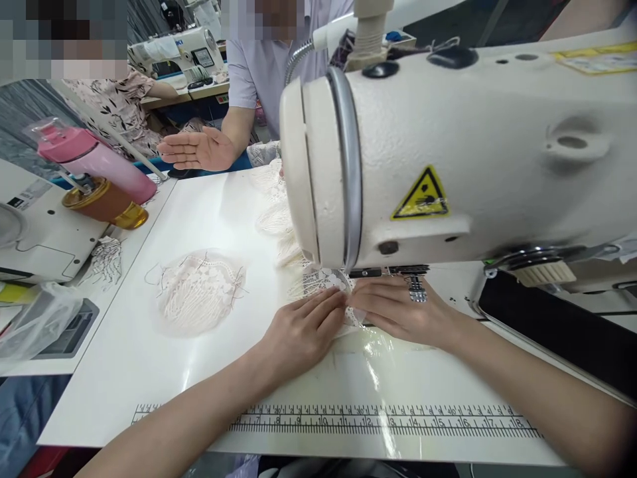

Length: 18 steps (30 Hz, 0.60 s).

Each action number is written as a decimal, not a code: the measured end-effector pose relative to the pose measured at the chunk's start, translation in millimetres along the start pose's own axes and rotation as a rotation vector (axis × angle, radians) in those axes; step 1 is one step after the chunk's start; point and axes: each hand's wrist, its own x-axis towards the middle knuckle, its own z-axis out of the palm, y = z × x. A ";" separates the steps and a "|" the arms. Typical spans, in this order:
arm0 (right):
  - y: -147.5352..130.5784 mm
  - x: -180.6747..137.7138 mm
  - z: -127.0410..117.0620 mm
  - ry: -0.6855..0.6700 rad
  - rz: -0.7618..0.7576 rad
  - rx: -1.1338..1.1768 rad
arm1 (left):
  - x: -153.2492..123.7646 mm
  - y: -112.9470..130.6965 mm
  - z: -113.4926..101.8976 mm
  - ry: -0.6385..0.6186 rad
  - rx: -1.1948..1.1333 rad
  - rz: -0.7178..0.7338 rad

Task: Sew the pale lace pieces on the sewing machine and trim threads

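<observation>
Head view: both our forearms come in from the bottom edge. Left hand [303, 332] and right hand [398, 311] lie palm-down, fingertips meeting on the small white lace piece [326, 282] just under the cream industrial sewing machine [448, 146]. Neither hand grips anything: fingers flat, pressing the lace to the glossy white table [124, 372].

We count one lace piece under the hands, one round cream lace cup [199, 292] to the left, and more behind, number unclear. Two bottles: pink plastic bottle [94, 159], amber bottle [107, 204]. One co-worker's open hand [199, 149] at the far edge.

White worktable [124, 372], distant sewing machine [185, 48]
</observation>
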 end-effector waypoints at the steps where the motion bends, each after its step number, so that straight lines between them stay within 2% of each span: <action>1: -1.9 2.6 -1.3 0.006 -0.006 0.028 | -0.7 -0.4 -0.9 -0.003 0.000 -0.004; 7: -8.7 12.0 2.1 0.057 -0.042 0.207 | -4.0 -3.8 -3.2 -0.012 0.012 -0.082; 14: -14.8 2.0 13.1 -0.084 0.062 0.174 | -3.6 -9.5 -2.7 0.003 0.037 -0.133; 18: -16.5 -0.1 17.0 -0.092 0.089 0.170 | -3.0 -12.7 -1.3 0.008 0.056 -0.145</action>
